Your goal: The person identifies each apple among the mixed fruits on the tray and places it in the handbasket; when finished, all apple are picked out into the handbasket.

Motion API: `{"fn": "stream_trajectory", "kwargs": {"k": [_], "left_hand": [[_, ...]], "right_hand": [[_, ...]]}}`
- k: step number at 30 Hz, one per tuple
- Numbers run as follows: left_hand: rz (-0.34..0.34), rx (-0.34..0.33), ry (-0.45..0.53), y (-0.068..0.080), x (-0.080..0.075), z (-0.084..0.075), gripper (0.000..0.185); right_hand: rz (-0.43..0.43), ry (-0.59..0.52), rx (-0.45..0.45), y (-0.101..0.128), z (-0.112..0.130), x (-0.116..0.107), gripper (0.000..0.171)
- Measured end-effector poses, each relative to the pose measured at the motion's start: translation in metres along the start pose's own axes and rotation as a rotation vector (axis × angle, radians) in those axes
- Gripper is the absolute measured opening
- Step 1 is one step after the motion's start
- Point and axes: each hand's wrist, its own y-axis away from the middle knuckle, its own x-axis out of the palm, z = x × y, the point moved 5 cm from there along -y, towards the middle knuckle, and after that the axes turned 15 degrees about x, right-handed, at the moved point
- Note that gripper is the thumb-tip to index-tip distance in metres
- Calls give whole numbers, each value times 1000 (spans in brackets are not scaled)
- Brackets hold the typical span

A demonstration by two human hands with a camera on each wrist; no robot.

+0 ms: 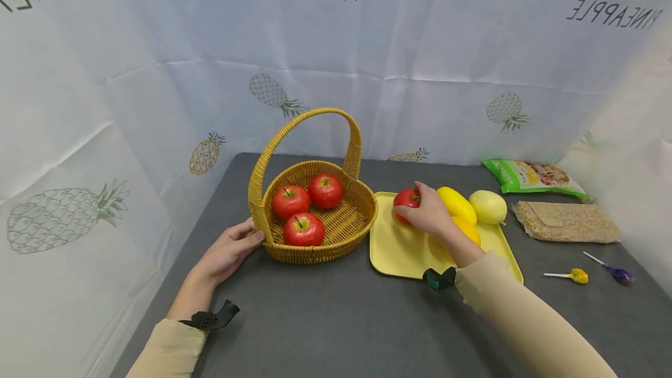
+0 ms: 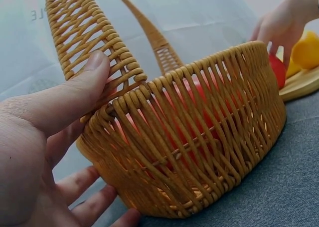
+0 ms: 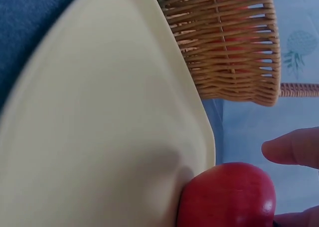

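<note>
A wicker basket (image 1: 336, 239) with a tall handle holds three red apples (image 1: 304, 207). My left hand (image 1: 231, 249) rests against the basket's left side (image 2: 199, 137), thumb (image 2: 75, 95) on the rim by the handle base, fingers straight. Beside the basket lies a yellow tray (image 1: 399, 249). At its far left corner sits a red apple (image 1: 406, 200), and my right hand (image 1: 427, 212) curls over it. In the right wrist view the apple (image 3: 227, 194) sits on the tray (image 3: 99, 137) with a fingertip (image 3: 291, 147) above it.
Two yellow fruits (image 1: 457, 203) and a pale round one (image 1: 488, 206) lie on the tray's right part. A green packet (image 1: 530, 177), a bag of grains (image 1: 567, 221) and two lollipops (image 1: 574, 276) lie at the right. White pineapple-print cloth walls surround the grey table (image 1: 315, 319).
</note>
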Motion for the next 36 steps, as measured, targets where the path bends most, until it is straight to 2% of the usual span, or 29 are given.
{"fn": "stream_trajectory", "kwargs": {"k": [12, 18, 27, 36], "left_hand": [[-14, -7, 11, 2, 0, -3, 41], [-12, -12, 9, 2, 2, -3, 42], [-9, -8, 9, 0, 2, -1, 42], [-4, 2, 4, 0, 2, -2, 41]], "right_hand": [[22, -42, -57, 8, -3, 5, 77], [81, -89, -13, 12, -6, 7, 80], [134, -94, 96, 13, -15, 8, 105], [128, -153, 136, 13, -18, 13, 98]]}}
